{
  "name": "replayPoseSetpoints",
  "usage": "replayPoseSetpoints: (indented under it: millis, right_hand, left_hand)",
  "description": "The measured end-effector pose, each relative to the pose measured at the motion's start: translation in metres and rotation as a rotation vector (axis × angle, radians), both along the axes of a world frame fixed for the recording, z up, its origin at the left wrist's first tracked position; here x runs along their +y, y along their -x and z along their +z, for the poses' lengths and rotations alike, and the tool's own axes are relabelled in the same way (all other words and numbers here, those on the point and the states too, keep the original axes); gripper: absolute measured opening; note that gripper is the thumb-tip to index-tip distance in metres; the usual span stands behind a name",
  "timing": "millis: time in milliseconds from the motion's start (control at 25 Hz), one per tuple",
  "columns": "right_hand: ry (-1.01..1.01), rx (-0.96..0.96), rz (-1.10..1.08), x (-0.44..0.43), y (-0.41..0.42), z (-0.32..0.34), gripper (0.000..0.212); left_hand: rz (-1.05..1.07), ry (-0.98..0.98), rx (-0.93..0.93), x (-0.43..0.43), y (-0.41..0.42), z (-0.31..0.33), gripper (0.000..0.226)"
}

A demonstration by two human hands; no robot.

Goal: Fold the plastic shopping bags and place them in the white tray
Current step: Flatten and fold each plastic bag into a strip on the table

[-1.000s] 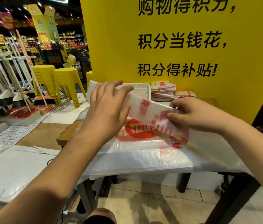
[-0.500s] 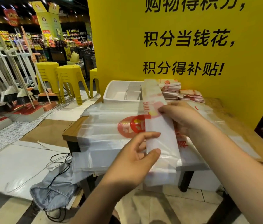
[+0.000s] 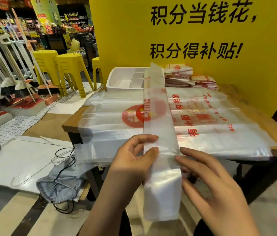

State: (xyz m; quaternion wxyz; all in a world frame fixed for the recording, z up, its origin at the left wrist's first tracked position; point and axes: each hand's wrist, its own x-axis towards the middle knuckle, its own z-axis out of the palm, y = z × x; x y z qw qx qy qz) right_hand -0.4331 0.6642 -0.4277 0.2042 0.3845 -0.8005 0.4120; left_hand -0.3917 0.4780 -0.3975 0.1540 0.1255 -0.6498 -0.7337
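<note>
Bag (image 3: 159,126): left hand (image 3: 131,169) pinch, right hand (image 3: 216,189) touch

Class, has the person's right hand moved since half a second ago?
Yes. The right hand has come back toward the person, from beside the red logo on the flat bags to the near edge of the table.

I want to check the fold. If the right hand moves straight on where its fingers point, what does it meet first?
The folded bag strip, pinched by the left hand. The fingers of the right hand look nearly at its edge, though depth is unclear.
</note>
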Motion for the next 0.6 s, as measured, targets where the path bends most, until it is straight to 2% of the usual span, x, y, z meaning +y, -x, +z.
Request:
replayPoseSetpoints:
  millis: [120, 280, 400, 480, 520, 600]
  right_hand:
    - [0.045, 0.008, 0.034, -0.007, -0.004, -0.007, 0.038]
    - [0.086, -0.106, 0.046, -0.011, 0.001, -0.001, 0.039]
    - [0.174, -0.288, -0.005, -0.017, 0.002, 0.003, 0.044]
    - [0.25, -0.468, 0.003, -0.023, 0.004, 0.007, 0.04]
    - [0.287, -0.538, 0.008, -0.027, 0.005, 0.009, 0.039]
    - [0.32, -0.609, -0.007, -0.033, 0.007, 0.012, 0.035]
  left_hand:
    - [-0.027, -0.017, 0.01, 0.006, -0.001, -0.005, 0.018]
    - [-0.031, 0.087, -0.011, 0.0, -0.006, -0.014, 0.016]
    - [-0.174, -0.024, -0.047, -0.011, -0.014, -0.018, 0.031]
    - [-0.241, -0.013, -0.064, -0.02, -0.022, -0.019, 0.043]
    - [-0.258, 0.06, -0.073, -0.021, -0.026, -0.019, 0.042]
    - [-0.239, 0.181, -0.07, -0.016, -0.032, -0.017, 0.025]
